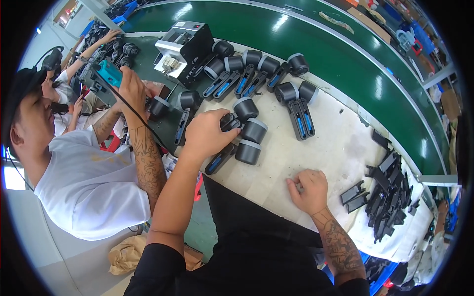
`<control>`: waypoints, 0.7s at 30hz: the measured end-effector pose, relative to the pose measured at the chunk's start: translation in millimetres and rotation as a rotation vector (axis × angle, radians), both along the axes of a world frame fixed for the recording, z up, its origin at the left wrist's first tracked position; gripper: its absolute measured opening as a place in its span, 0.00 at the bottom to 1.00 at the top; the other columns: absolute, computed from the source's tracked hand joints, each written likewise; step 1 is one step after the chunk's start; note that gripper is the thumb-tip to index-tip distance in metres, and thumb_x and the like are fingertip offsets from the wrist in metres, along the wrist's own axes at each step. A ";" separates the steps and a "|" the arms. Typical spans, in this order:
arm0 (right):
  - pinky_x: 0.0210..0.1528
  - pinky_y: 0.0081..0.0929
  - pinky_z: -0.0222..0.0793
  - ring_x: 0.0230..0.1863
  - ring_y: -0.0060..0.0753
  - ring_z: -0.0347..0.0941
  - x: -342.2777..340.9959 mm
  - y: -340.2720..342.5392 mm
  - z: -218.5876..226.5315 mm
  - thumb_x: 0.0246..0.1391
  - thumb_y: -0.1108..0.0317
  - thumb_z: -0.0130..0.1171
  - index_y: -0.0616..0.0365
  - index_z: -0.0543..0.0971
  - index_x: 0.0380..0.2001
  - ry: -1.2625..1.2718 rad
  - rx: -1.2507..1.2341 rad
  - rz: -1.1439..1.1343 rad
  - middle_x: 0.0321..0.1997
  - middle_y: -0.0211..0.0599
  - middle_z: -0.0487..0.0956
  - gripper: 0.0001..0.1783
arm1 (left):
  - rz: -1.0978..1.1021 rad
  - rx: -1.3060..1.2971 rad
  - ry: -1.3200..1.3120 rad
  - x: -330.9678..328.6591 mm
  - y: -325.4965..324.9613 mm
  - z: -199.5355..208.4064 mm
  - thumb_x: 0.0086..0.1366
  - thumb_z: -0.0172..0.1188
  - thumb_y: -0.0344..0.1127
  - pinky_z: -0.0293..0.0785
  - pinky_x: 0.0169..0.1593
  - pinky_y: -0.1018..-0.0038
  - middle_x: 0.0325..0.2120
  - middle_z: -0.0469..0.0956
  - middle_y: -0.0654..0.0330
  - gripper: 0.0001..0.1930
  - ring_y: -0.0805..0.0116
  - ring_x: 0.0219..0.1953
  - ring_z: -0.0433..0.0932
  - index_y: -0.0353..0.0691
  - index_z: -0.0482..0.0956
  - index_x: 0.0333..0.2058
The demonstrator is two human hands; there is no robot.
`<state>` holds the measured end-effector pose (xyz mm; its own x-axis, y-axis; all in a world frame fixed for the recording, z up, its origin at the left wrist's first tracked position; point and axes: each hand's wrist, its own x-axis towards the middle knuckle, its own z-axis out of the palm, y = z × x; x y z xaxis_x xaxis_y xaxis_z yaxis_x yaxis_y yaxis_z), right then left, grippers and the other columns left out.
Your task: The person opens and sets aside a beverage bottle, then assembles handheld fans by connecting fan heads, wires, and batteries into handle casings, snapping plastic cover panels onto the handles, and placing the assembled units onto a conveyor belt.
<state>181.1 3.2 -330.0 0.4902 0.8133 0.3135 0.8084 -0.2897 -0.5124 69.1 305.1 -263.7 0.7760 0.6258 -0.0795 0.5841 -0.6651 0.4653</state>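
Observation:
My left hand (210,133) is closed around the dark handle of a black handheld unit (246,108) with a round cylindrical head and a grey rim. Two more such units lie beside it, their heads (254,130) (248,152) in a row to the right of my fingers. One handle with a blue strip (219,159) shows below my left hand. My right hand (310,190) rests on the pale worktop (276,170), fingers curled in, with nothing visible in them.
Several similar units (252,74) lie along the worktop's far side, by a silver-and-black machine (182,52). Black plastic parts (390,192) are heaped at the right. A green conveyor belt (316,49) runs behind. At the left, a person in white (94,182) holds a teal power tool (109,74).

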 end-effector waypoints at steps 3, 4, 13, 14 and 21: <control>0.34 0.36 0.60 0.26 0.38 0.71 -0.4 0.0 -0.6 0.50 0.66 0.69 0.51 0.73 0.22 -0.002 -0.025 -0.002 0.21 0.29 0.72 0.13 | 0.049 0.027 0.000 -10.3 -3.8 -1.7 0.52 0.73 0.49 0.80 0.45 0.63 0.37 0.86 0.49 0.28 0.52 0.39 0.85 0.38 0.85 0.49; 0.34 0.36 0.60 0.25 0.38 0.71 -0.8 0.9 -0.8 0.50 0.67 0.69 0.51 0.72 0.21 -0.005 -0.016 -0.005 0.21 0.29 0.71 0.14 | 0.074 0.028 0.003 -14.3 -4.8 -2.2 0.53 0.72 0.49 0.80 0.46 0.63 0.37 0.86 0.49 0.28 0.52 0.40 0.85 0.38 0.85 0.49; 0.36 0.35 0.74 0.32 0.42 0.77 -17.3 42.6 31.0 0.46 0.61 0.75 0.57 0.77 0.49 0.196 0.078 0.099 0.43 0.38 0.79 0.28 | 0.143 0.094 -0.023 -49.4 -1.2 0.3 0.53 0.72 0.43 0.78 0.51 0.61 0.42 0.82 0.48 0.27 0.48 0.46 0.82 0.34 0.83 0.50; 0.36 0.35 0.74 0.32 0.42 0.77 -22.0 57.7 38.0 0.46 0.61 0.75 0.57 0.77 0.49 0.196 0.080 0.100 0.43 0.38 0.79 0.28 | 0.179 0.115 -0.072 -54.7 -0.6 -3.2 0.52 0.73 0.42 0.78 0.51 0.60 0.42 0.82 0.48 0.28 0.48 0.46 0.82 0.34 0.83 0.51; 0.36 0.35 0.78 0.37 0.44 0.80 -34.7 112.4 22.6 0.47 0.61 0.75 0.52 0.75 0.56 0.222 0.032 0.210 0.46 0.38 0.76 0.33 | 0.298 0.128 -0.217 -68.4 -4.9 -9.2 0.52 0.74 0.39 0.76 0.54 0.60 0.44 0.83 0.48 0.28 0.48 0.47 0.81 0.36 0.82 0.52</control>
